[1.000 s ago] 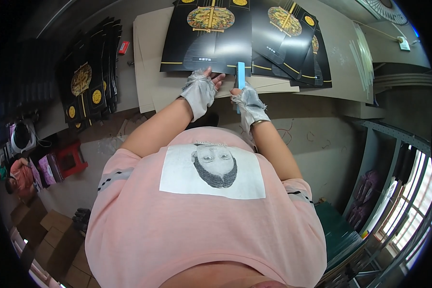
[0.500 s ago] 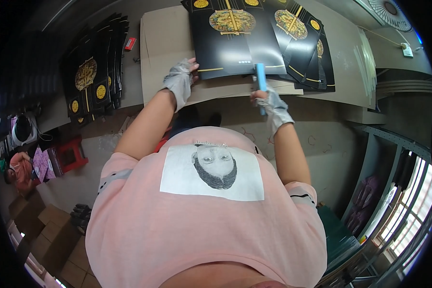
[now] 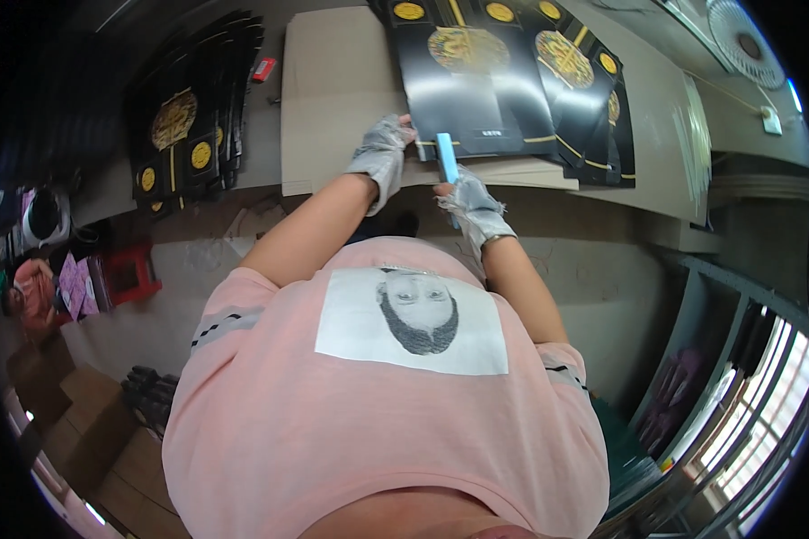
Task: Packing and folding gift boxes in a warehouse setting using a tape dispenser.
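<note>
Black cardboard sheet with gold ornament lay flat on the pale worktop, the gloved left hand pressing its near-left corner. Right hand gripped a light-blue tool at the near edge. More black sheets were stacked far left.

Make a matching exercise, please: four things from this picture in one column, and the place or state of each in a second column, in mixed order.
1. left hand
2. right hand
3. red stool
4. black sheet stack

a. on the floor, far left
b. holds a light blue stick
c. on the near edge of the front black sheet
d. on the table's left part

Pairs: 1-c, 2-b, 3-a, 4-d
</note>
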`<action>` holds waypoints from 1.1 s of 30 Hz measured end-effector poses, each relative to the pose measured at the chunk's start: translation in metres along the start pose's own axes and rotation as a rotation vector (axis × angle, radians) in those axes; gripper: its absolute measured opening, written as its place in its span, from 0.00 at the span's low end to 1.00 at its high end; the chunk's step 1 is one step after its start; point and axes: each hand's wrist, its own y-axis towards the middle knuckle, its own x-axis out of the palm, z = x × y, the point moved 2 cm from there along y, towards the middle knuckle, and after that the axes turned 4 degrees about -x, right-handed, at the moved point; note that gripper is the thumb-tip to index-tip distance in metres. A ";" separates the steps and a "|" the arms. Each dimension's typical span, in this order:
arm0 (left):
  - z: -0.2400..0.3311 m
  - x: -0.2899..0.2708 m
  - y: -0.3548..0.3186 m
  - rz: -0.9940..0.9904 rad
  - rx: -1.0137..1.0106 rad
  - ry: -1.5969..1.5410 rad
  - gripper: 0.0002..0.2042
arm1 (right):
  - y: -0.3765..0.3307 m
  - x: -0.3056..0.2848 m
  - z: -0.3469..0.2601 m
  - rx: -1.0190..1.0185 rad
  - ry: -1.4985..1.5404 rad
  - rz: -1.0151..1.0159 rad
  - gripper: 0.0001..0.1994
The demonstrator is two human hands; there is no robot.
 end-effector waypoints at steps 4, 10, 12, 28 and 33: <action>0.011 0.001 -0.013 0.052 0.127 0.463 0.21 | -0.010 -0.004 -0.012 0.141 0.238 0.077 0.03; 0.072 -0.095 -0.034 0.526 0.734 1.164 0.31 | 0.011 -0.077 -0.029 0.194 0.590 0.217 0.10; 0.113 -0.144 -0.068 0.743 0.424 1.576 0.35 | -0.007 -0.076 -0.049 0.079 0.899 0.349 0.11; 0.129 -0.170 -0.119 0.624 0.651 1.836 0.19 | 0.001 -0.009 -0.006 0.128 0.470 -0.115 0.13; 0.111 -0.057 -0.089 0.314 0.823 1.395 0.13 | -0.006 0.016 -0.021 0.036 0.620 -0.024 0.15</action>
